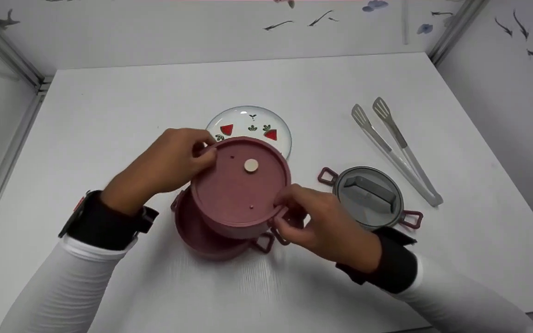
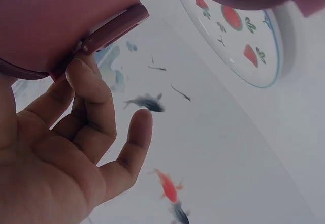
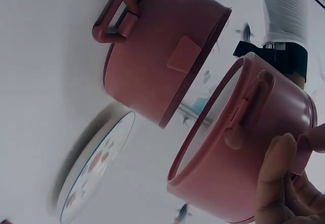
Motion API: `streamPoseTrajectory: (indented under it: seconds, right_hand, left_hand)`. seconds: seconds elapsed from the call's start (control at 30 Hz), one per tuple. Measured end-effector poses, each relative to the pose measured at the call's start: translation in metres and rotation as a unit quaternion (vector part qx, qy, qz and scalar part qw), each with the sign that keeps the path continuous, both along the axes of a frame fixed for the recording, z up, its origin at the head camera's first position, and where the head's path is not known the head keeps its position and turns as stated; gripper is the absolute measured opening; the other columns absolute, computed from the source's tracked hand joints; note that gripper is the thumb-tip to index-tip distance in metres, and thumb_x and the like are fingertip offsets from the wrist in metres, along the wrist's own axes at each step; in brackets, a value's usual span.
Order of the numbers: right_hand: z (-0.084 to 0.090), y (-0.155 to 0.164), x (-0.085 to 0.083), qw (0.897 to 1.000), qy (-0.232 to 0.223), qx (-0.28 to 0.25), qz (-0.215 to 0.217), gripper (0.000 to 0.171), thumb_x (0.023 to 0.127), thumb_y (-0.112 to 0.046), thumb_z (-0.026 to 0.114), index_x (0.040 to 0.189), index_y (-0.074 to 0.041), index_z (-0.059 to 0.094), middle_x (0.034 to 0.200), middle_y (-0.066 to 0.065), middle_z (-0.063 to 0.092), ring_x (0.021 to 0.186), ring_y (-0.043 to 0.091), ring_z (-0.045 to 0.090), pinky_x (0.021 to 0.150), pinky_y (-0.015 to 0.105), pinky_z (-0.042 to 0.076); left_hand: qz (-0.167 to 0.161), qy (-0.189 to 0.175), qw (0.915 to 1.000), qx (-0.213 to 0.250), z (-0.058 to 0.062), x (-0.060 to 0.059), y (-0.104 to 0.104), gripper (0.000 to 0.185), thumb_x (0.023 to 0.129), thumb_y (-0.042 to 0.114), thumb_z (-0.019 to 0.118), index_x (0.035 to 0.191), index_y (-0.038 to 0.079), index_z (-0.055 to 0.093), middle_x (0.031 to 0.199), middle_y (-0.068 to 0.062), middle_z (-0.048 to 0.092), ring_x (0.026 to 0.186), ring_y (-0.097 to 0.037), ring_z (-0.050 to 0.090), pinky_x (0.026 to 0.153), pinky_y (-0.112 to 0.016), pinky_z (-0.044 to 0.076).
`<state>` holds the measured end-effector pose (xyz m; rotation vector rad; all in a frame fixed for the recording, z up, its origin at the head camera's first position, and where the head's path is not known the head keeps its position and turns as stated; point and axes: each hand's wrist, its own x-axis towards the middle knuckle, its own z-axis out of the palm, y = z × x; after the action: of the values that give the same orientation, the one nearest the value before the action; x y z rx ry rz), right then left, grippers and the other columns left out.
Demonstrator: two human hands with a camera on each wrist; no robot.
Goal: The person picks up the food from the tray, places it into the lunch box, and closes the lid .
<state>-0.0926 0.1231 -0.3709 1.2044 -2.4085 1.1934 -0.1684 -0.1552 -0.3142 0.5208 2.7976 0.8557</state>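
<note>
Both hands hold a round pink container (image 1: 241,185), tilted, just above a second pink container (image 1: 206,236) that stands on the white table. My left hand (image 1: 206,149) grips the raised container's far-left rim. My right hand (image 1: 279,212) pinches its near-right side at a pink loop clasp. In the left wrist view my left hand's fingers (image 2: 89,89) curl under the container (image 2: 56,16) by its clasp (image 2: 114,28). The right wrist view shows my right hand's fingertips (image 3: 279,183) on the held container (image 3: 238,153), with the lower container (image 3: 157,66) beside it.
A white plate (image 1: 248,119) painted with strawberries lies just behind the containers. To the right lies a grey lid (image 1: 368,196) with pink loop clasps, and beyond it a pair of metal tongs (image 1: 396,148). White walls enclose the table (image 1: 109,101).
</note>
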Motion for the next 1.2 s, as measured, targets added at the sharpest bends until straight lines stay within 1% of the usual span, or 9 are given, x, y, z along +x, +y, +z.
streamPoseTrajectory:
  seconds: [0.1,0.2,0.3,0.4,0.57,0.77,0.9,1.07,1.2]
  right_hand:
    - [-0.003,-0.013,-0.004,0.999,-0.025,0.014,0.026,0.019,0.089,-0.003,0.067,0.106,-0.006,0.06,0.087,0.0,0.065,0.072,0.005,0.059,0.064,0.016,0.052]
    - [-0.005,-0.019,-0.006,0.998,-0.037,0.033,0.04,0.017,0.09,-0.007,0.066,0.106,-0.006,0.059,0.087,0.001,0.065,0.073,0.006,0.059,0.065,0.017,0.052]
    - [-0.007,-0.022,-0.006,0.997,-0.047,0.05,0.047,0.016,0.091,-0.008,0.066,0.106,-0.006,0.059,0.089,0.0,0.065,0.075,0.008,0.06,0.067,0.017,0.052]
    - [-0.008,-0.024,-0.008,0.995,-0.056,0.056,0.052,0.017,0.092,-0.008,0.066,0.107,-0.006,0.059,0.09,0.001,0.065,0.076,0.009,0.062,0.068,0.017,0.053]
    - [-0.009,-0.028,-0.009,0.994,-0.07,0.06,0.056,0.018,0.092,-0.009,0.066,0.108,-0.006,0.059,0.092,0.001,0.066,0.078,0.009,0.063,0.069,0.017,0.054]
    - [-0.01,-0.029,-0.008,0.993,-0.075,0.058,0.065,0.018,0.092,-0.008,0.066,0.109,-0.006,0.059,0.092,0.001,0.065,0.077,0.007,0.06,0.068,0.018,0.053]
    - [-0.009,-0.028,-0.009,0.993,-0.077,0.065,0.068,0.019,0.092,-0.01,0.067,0.11,-0.007,0.06,0.091,0.0,0.065,0.077,0.006,0.057,0.067,0.019,0.052]
    - [-0.008,-0.026,-0.01,0.991,-0.083,0.072,0.072,0.02,0.094,-0.012,0.066,0.112,-0.007,0.059,0.092,0.0,0.065,0.077,0.007,0.058,0.067,0.019,0.052]
    - [-0.008,-0.024,-0.012,0.99,-0.096,0.071,0.076,0.02,0.095,-0.013,0.066,0.113,-0.007,0.059,0.092,-0.002,0.065,0.077,0.007,0.058,0.065,0.021,0.052]
  left_hand:
    - [0.024,-0.005,0.9997,-0.001,-0.005,0.009,-0.017,0.022,0.098,0.019,0.051,0.102,0.015,0.072,0.083,-0.004,0.065,0.075,-0.018,0.055,0.065,-0.032,0.046]
    - [0.034,-0.01,0.9993,-0.005,-0.011,0.016,-0.027,0.023,0.098,0.02,0.051,0.103,0.016,0.072,0.084,-0.004,0.066,0.076,-0.018,0.056,0.065,-0.032,0.048]
    - [0.039,-0.013,0.9991,-0.007,-0.017,0.019,-0.033,0.023,0.098,0.02,0.051,0.105,0.016,0.072,0.086,-0.004,0.066,0.077,-0.018,0.057,0.065,-0.032,0.048]
    - [0.046,-0.011,0.9989,-0.009,-0.022,0.021,-0.036,0.022,0.098,0.02,0.051,0.106,0.016,0.072,0.085,-0.005,0.065,0.074,-0.019,0.056,0.063,-0.032,0.047]
    - [0.054,-0.002,0.9984,-0.019,-0.023,0.024,-0.041,0.023,0.097,0.02,0.05,0.107,0.017,0.071,0.085,-0.004,0.064,0.067,-0.019,0.053,0.06,-0.032,0.045]
    - [0.052,0.01,0.998,-0.035,-0.022,0.03,-0.045,0.023,0.097,0.02,0.05,0.106,0.018,0.071,0.085,-0.002,0.064,0.066,-0.019,0.051,0.059,-0.031,0.042]
    - [0.047,0.002,0.9982,-0.037,-0.023,0.032,-0.046,0.023,0.098,0.021,0.049,0.109,0.017,0.069,0.084,-0.003,0.063,0.066,-0.019,0.052,0.059,-0.031,0.043]
    - [0.033,-0.031,0.9985,-0.032,-0.025,0.033,-0.047,0.022,0.102,0.023,0.046,0.114,0.013,0.062,0.083,-0.004,0.06,0.068,-0.018,0.053,0.06,-0.031,0.045]
    - [0.023,-0.056,0.9979,-0.024,-0.029,0.036,-0.048,0.028,0.105,0.029,0.042,0.127,0.016,0.054,0.088,-0.003,0.062,0.074,-0.019,0.057,0.066,-0.033,0.048]
